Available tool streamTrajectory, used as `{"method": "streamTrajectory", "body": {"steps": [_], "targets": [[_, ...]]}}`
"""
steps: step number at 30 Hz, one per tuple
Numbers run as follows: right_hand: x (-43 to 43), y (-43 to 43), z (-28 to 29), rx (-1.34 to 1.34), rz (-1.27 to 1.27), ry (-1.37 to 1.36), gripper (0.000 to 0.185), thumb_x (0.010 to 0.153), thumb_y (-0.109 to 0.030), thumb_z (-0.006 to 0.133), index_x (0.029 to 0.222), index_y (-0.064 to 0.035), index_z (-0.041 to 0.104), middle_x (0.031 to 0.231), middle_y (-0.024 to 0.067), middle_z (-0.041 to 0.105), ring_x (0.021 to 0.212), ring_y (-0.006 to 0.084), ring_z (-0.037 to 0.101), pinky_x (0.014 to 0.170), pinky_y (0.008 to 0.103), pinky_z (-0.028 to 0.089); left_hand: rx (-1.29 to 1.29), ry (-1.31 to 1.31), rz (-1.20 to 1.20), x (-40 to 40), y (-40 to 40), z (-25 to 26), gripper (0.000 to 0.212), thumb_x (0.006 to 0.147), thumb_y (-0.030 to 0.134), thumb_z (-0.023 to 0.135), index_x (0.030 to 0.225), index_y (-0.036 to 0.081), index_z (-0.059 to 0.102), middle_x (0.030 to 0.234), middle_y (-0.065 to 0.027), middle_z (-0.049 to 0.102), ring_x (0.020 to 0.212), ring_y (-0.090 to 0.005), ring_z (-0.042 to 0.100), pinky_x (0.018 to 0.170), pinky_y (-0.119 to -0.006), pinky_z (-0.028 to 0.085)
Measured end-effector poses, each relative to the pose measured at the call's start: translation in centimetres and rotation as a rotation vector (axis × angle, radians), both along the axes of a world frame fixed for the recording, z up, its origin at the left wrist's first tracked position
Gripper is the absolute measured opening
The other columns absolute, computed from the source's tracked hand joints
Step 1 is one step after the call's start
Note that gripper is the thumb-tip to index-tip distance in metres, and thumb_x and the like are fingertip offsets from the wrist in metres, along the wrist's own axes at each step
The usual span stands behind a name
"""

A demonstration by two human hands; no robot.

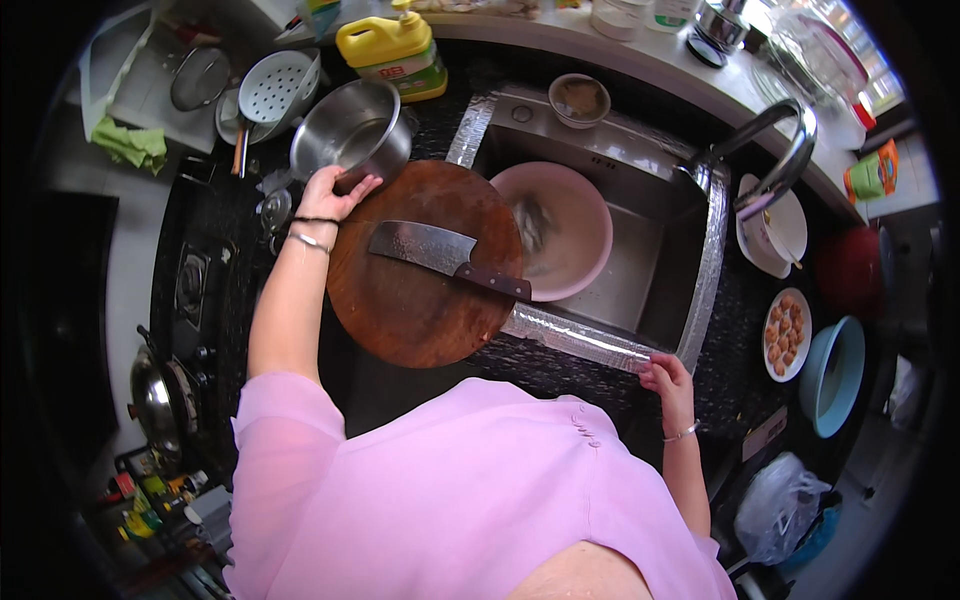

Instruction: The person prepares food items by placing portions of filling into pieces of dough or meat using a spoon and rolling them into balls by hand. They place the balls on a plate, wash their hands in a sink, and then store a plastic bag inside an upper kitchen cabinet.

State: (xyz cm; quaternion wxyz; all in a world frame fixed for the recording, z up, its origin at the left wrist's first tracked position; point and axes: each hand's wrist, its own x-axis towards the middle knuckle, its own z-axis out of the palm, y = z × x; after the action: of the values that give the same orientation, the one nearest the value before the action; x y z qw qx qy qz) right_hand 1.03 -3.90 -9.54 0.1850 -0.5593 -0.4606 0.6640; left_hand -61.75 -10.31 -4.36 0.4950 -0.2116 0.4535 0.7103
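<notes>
My left hand grasps the near side of a stainless steel pot, behind the round wooden chopping board. Across the board lies a cleaver, its dark riveted handle reaching past the board's right edge. My right hand is by the front right corner of the sink, fingers loosely bent with nothing visible in them. Inside the sink stands a pink basin of cloudy water holding something dark and silvery, hard to make out. The board overlaps the basin's left edge in view.
A chrome faucet arches over the sink's right side. A small bowl stands behind. Rightward are a plate of meatballs and a blue basin. A yellow detergent jug, white colander and stove lie leftward.
</notes>
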Motion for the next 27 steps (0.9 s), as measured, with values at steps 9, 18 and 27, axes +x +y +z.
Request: {"method": "streamTrajectory", "body": {"steps": [9,18,27], "targets": [[3.1,-8.6,2.8,0.521,0.052,-0.523,0.027,0.081,-0.013,0.057,0.104,0.001,0.061,0.098,0.0164,0.064,0.087,0.0273,0.064,0.078,0.0352,0.05,0.51,1.33,-0.861,18.7,-6.8,9.3,0.048,0.092,0.021,0.047,0.122,-0.014,0.038,0.125,-0.0221,0.044,0.114,-0.0331,0.048,0.1,-0.046,0.039],[12.5,-22.9,3.3,0.821,0.039,-0.684,0.016,0.082,-0.016,0.057,0.093,-0.0042,0.06,0.09,0.0109,0.061,0.088,0.0273,0.061,0.079,0.0394,0.047,0.201,0.597,-1.053,36.3,-8.8,9.7,0.01,0.074,-0.007,0.053,0.082,-0.003,0.057,0.081,-0.0057,0.059,0.072,-0.0144,0.057,0.065,-0.025,0.045],[25.3,-45.1,2.3,0.306,-0.979,-0.189,0.019,0.09,-0.013,0.056,0.104,-0.0005,0.06,0.088,0.0078,0.066,0.08,0.0112,0.064,0.069,0.0247,0.052,0.325,0.48,-1.835,65.3,-14.5,9.4,0.007,0.085,0.009,0.055,0.086,0.003,0.06,0.068,0.0004,0.057,0.049,-0.0056,0.05,0.041,-0.018,0.038]]}}
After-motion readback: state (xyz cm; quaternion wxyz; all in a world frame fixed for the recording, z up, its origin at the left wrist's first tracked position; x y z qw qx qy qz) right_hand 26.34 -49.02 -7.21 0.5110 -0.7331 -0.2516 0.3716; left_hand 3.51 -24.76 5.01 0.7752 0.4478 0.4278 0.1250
